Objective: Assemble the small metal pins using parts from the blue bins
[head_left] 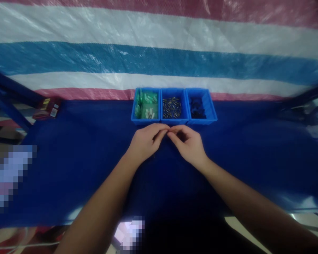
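Observation:
My left hand [147, 140] and my right hand [188, 144] meet fingertip to fingertip over the blue table, just in front of three bins. Both are closed in a pinch; whatever lies between the fingertips is too small or hidden to make out. A thin dark bit pokes out below my left palm, too faint to name. The left blue bin [145, 122] holds a green plastic bag [149, 100] and small white pieces [149, 113]. Slim metal pins or screws [171, 107] fill part of the middle bin [187, 109]. Small dark parts [197, 108] lie in the right bin [211, 106].
The blue tabletop [82, 151] stretches out on both sides. A dark red box [46, 108] stands at its back left, near a blue metal frame [9, 100]. Behind hangs a striped plastic sheet [159, 60]. Two pixelated patches hide parts of the left and lower view.

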`<act>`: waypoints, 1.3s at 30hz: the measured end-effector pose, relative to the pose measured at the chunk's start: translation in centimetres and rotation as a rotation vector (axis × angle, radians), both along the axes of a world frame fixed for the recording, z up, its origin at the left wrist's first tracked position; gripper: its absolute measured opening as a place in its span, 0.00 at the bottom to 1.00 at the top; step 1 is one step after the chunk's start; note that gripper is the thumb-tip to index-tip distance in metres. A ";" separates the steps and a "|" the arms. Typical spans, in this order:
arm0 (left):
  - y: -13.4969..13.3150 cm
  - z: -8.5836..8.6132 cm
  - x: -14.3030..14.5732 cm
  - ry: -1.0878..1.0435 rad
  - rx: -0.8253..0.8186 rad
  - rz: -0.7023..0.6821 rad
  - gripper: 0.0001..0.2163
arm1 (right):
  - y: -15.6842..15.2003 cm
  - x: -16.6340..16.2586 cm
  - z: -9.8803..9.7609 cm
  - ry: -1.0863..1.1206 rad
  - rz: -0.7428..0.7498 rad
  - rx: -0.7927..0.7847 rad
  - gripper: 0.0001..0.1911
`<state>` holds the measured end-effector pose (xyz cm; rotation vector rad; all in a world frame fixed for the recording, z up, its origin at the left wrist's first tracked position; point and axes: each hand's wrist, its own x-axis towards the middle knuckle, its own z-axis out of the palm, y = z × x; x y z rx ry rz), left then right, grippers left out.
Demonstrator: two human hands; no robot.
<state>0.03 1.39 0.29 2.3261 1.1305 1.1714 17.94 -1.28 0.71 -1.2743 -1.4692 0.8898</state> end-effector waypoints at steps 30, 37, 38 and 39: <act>-0.3 0.3 0.4 -0.117 0.031 -0.056 0.08 | 0.0 0.3 0.4 -0.186 0.001 0.026 0.10; -0.2 0.3 0.5 -0.105 0.032 -0.078 0.08 | 0.1 0.3 0.3 -0.147 -0.004 0.049 0.09; -0.1 0.2 0.5 -0.099 0.036 -0.079 0.08 | 0.1 0.3 0.3 -0.134 -0.008 0.064 0.08; -0.1 0.2 0.4 -0.092 0.039 -0.078 0.08 | 0.1 0.3 0.2 -0.125 -0.009 0.080 0.06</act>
